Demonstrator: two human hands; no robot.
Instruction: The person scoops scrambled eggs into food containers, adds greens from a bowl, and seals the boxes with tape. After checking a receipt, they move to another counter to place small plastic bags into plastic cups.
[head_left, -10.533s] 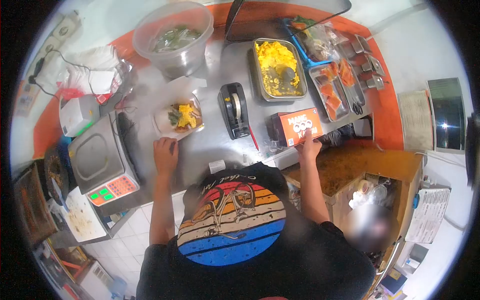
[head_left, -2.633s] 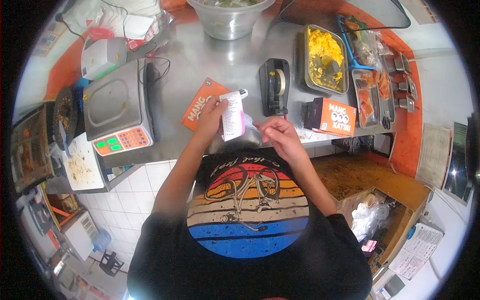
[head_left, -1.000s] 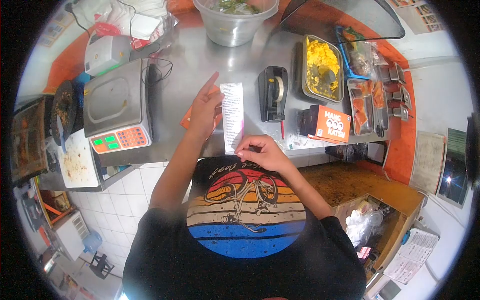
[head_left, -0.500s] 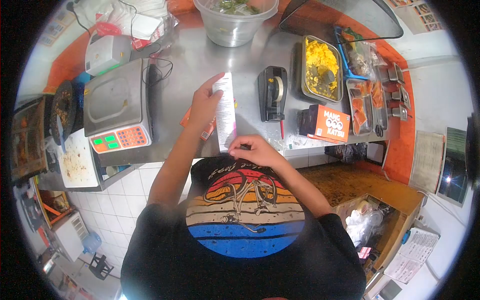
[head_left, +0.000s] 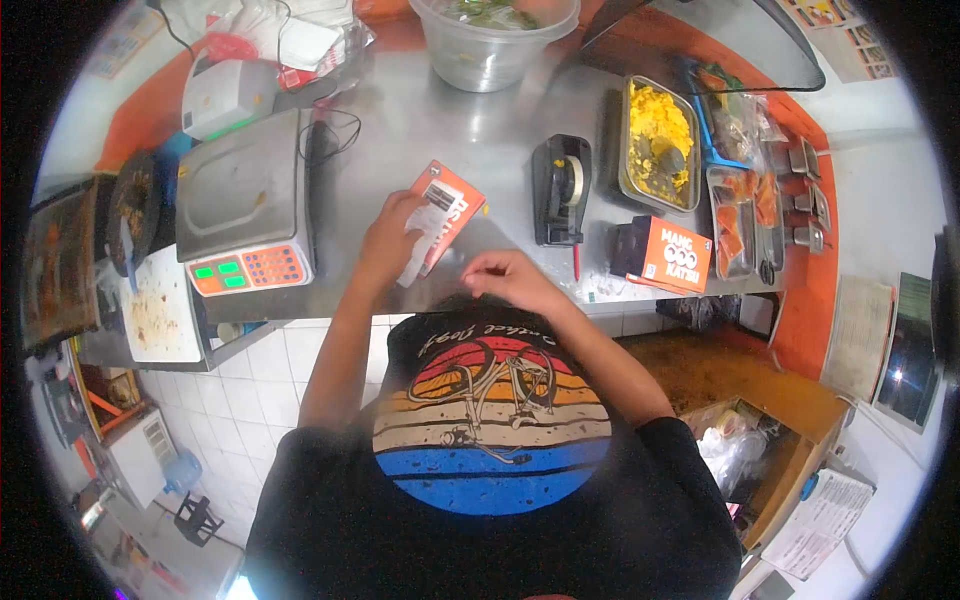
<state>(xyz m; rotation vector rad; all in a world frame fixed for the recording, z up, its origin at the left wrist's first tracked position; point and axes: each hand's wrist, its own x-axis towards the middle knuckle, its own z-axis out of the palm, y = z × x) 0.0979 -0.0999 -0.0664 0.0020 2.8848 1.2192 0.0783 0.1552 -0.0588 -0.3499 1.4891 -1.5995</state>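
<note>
The left hand [head_left: 385,235] is closed on a long white printed paper slip [head_left: 424,232], which is pressed against the top face of a flat orange cardboard box [head_left: 443,212] lying on the stainless steel counter [head_left: 450,130] at its near edge. The right hand [head_left: 505,280] is held just right of the slip with fingers loosely curled; whether anything is pinched in it cannot be told. The slip is judged to be laid on the box but not yet fixed: no tape is seen on it, and the black desktop tape dispenser [head_left: 562,190] stands untouched just right of the box. The printing on the slip is too small to be read, and only fragments of white lettering show on the box beneath it. On a second orange carton [head_left: 665,255], further right, "MANG KATSU" is read. A steel weighing scale with orange keypad [head_left: 245,205] stands to the left, and a steel tray of yellow food [head_left: 658,140] lies at far right.
</note>
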